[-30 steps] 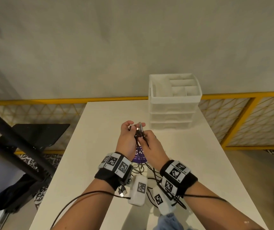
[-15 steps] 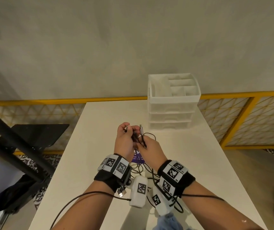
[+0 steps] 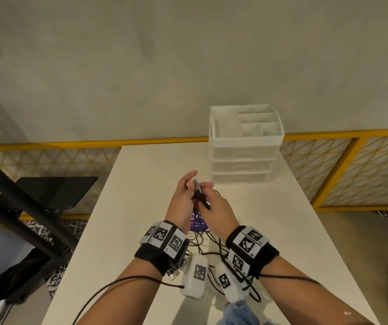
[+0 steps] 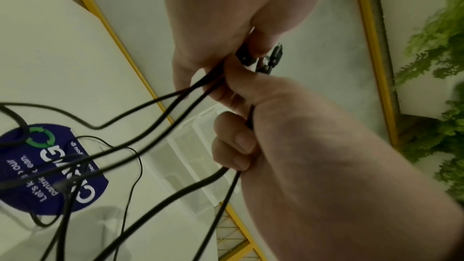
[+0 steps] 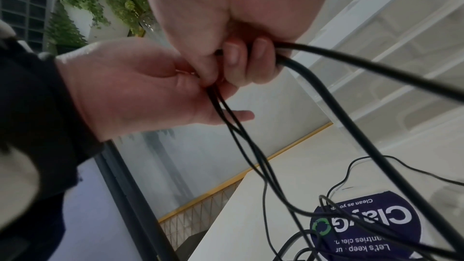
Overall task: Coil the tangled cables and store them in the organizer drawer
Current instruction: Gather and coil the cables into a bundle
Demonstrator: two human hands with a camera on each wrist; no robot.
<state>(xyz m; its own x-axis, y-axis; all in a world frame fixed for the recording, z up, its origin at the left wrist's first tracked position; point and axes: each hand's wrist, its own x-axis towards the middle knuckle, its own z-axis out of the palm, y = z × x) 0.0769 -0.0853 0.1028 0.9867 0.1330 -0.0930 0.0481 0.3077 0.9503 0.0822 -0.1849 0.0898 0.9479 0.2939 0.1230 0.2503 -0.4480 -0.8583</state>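
Note:
Several black cables [image 3: 199,194] rise from the white table [image 3: 270,219] into both hands, held together above its middle. My left hand [image 3: 183,195] pinches the bundle just below the metal plugs [image 4: 272,57], its forefinger stretched out. My right hand [image 3: 216,207] has its fingers curled round the same cables [image 4: 160,118] right beside it. The strands [image 5: 326,96] hang down in loose loops. The white organizer [image 3: 244,146] with its stacked drawers stands at the table's far edge, all drawers pushed in, its top tray open.
A round purple sticker [image 3: 197,222] lies on the table under the hands, with slack cable loops [image 3: 202,242] across it. A yellow mesh railing [image 3: 352,165] runs behind and right of the table. A black stand [image 3: 47,191] is at the left.
The plug ends that stood apart now sit bunched together between both hands. My left forefinger has straightened out. The hands stay in nearly the same spot.

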